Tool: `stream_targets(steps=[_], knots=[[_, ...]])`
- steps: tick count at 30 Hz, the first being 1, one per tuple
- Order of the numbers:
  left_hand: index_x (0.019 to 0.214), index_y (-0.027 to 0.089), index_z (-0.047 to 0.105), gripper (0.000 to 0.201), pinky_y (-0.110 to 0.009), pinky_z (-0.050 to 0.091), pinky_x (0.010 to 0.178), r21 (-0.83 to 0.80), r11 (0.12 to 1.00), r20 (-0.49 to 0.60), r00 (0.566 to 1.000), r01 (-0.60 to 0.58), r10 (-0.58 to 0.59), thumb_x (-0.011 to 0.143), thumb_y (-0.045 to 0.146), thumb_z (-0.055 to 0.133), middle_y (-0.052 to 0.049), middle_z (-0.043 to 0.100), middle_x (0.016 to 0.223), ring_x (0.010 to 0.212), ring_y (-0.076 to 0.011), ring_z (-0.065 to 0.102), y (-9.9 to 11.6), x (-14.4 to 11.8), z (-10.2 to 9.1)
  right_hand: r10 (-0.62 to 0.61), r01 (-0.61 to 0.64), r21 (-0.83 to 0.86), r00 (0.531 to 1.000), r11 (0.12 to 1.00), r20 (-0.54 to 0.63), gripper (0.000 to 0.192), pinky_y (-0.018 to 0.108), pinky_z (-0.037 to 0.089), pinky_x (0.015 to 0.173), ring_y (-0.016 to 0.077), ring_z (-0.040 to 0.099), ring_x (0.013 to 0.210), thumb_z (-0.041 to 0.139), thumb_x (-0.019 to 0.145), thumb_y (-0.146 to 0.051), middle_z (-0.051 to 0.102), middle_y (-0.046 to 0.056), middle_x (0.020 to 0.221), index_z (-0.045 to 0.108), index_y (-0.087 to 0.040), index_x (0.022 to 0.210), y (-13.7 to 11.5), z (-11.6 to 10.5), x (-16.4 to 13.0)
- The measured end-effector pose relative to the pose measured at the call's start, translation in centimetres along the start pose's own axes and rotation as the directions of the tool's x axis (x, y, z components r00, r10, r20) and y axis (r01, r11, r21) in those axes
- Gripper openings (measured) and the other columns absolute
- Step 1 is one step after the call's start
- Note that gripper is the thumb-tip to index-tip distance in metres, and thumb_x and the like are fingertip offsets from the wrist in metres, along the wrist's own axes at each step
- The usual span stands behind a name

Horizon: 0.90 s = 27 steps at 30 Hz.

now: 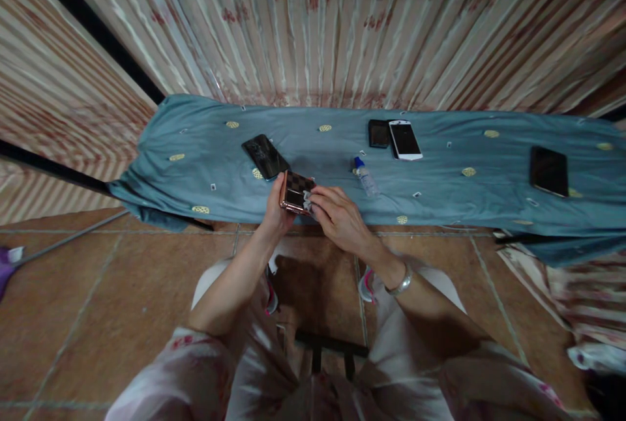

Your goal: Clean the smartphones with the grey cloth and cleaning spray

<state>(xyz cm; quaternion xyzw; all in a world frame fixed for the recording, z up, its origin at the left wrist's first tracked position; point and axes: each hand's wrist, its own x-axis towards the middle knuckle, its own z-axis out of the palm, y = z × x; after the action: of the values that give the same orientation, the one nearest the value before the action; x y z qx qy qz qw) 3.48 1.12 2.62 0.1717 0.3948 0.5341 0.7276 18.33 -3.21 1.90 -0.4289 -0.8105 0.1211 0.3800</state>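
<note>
My left hand [276, 207] grips a small brown checkered case [294, 199] with shiny rose-gold edges, held above the front edge of the cloth-covered table. Pinched in the fingers of my right hand [338, 217] is a crumpled greyish wipe [308, 201], pressed against the right side of the case. Part of the case is hidden behind these fingers. Just beyond my left hand lies a black phone [265, 156] with a cracked-looking screen. Right of my hands, a clear bottle with a blue cap [366, 178] rests on its side.
A blue-green cloth [317, 150] with yellow spots covers the long narrow table. Farther back are a small black device [378, 133] and a white phone [405, 140]. Toward the right end lies another black device [549, 171]. Pleated curtains [313, 30] hang behind; tiled floor [161, 290] shows below.
</note>
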Motion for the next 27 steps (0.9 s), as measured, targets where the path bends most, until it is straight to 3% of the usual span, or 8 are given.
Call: stream_targets(steps=[5,14,19,27], knots=[[0.081,0.018,0.069,0.043,-0.027,0.054,0.072,0.006,1.0,-0.015,1.0,-0.015,0.015,0.098,0.043,0.039,-0.006,0.075,0.079,0.083,-0.0189,0.071,-0.5,0.0,-0.1,-0.015,0.017,0.081,1.0,0.997,-0.024,0.027,0.045,0.051,0.102,0.0243,0.057,0.118,0.046,0.098,-0.021,0.064,0.012,0.127,0.069,-0.02,0.112,-0.8,0.5,0.1],[0.079,0.017,0.068,0.029,-0.018,0.05,0.064,-0.053,0.999,-0.069,0.998,-0.004,0.0,0.092,0.04,0.056,0.0,0.071,0.072,0.064,-0.0097,0.065,-1.4,0.0,-0.3,0.015,-0.019,0.11,0.999,0.994,0.034,0.033,0.05,0.041,0.113,0.0248,0.047,0.134,0.046,0.097,-0.025,0.055,0.013,0.142,0.061,-0.019,0.126,-1.1,1.0,0.8],[0.079,0.018,0.068,0.032,-0.022,0.049,0.06,-0.04,0.998,-0.09,0.995,-0.049,0.046,0.093,0.042,0.052,0.0,0.069,0.067,0.061,-0.0118,0.064,-0.4,0.4,-0.4,0.071,-0.074,0.07,0.997,0.995,0.033,0.025,0.05,0.042,0.111,0.0266,0.05,0.131,0.053,0.094,-0.025,0.056,0.014,0.14,0.064,-0.018,0.116,-0.8,0.6,0.9],[0.083,0.018,0.067,0.036,-0.03,0.055,0.075,-0.015,0.998,-0.043,0.997,-0.057,0.056,0.086,0.052,0.056,-0.006,0.075,0.08,0.086,-0.0213,0.072,0.5,0.6,-0.5,0.096,-0.1,0.058,0.994,0.993,0.057,0.029,0.052,0.043,0.11,0.0276,0.052,0.129,0.061,0.089,-0.023,0.057,0.013,0.139,0.062,-0.021,0.117,0.1,0.7,0.4]])
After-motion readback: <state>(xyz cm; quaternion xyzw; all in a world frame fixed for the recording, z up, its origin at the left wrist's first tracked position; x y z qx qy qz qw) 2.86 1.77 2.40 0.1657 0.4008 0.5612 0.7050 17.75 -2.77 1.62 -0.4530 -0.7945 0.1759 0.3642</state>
